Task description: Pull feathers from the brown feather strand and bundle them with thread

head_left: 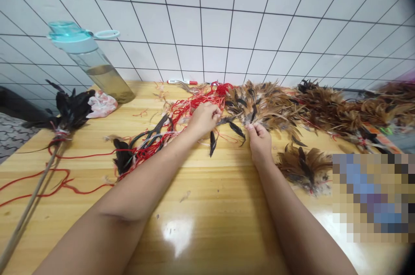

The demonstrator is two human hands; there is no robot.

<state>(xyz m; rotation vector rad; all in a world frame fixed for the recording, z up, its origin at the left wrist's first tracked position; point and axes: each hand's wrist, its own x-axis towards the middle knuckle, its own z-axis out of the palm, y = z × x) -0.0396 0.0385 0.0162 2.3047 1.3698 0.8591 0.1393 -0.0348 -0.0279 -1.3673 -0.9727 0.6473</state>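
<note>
My left hand [204, 119] pinches a tangle of red string [197, 102] above the wooden table. A little to its right, my right hand [259, 142] grips the quill ends of a strung bunch of brown and black rooster feathers [264, 108], and the two hands are close but apart. Black-handled scissors [151, 134] lie under loose red string to the left of my left hand. Beside them rests a black feather bunch [123, 156]. A loose brown feather cluster [303, 169] sits to the right of my right hand.
A black feather duster on a cane stick [69, 110] lies across the table's left side. At the back stand a water bottle [94, 67], a marker pen [181, 82] and a crumpled plastic bag [102, 104]. Long feather strings [330, 110] lie to the right, against the tiled wall [207, 20].
</note>
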